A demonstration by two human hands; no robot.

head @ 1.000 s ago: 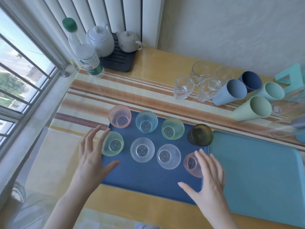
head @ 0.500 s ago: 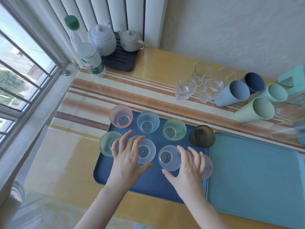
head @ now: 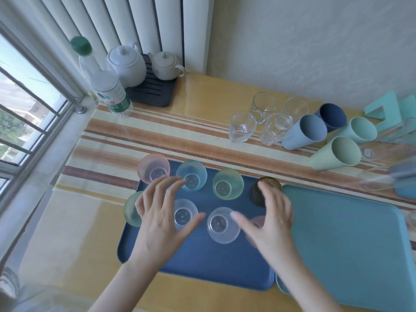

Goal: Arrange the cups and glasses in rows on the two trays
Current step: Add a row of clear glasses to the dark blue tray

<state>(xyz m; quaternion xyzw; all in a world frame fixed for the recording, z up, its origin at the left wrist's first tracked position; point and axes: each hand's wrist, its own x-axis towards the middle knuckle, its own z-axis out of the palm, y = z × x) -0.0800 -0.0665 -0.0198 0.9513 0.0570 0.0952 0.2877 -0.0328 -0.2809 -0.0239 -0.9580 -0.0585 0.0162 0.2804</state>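
Observation:
A dark blue tray (head: pixel 202 264) holds two rows of small textured glasses: pink (head: pixel 153 168), blue (head: pixel 191 178), green (head: pixel 227 183) and dark (head: pixel 265 190) at the back; a green one (head: pixel 131 210), two clear ones (head: pixel 221 225) and a pink one (head: pixel 255 224), partly hidden, in front. My left hand (head: pixel 163 218) hovers open over the front-left glasses. Over the right end of the rows my right hand (head: pixel 269 221) is spread, holding nothing. A light blue tray (head: pixel 351 244) lies to the right.
Several clear glasses (head: pixel 242 127) stand beyond the trays and ribbed tumblers (head: pixel 304 131) lie on their sides at the back right. Two white teapots (head: pixel 127 61) on a black rack and a water bottle (head: pixel 108 86) stand at the back left by the window.
Both hands moved from the tray's front edge inward and farther back over the glasses. The left-hand green glass now sits at the tray's left rim.

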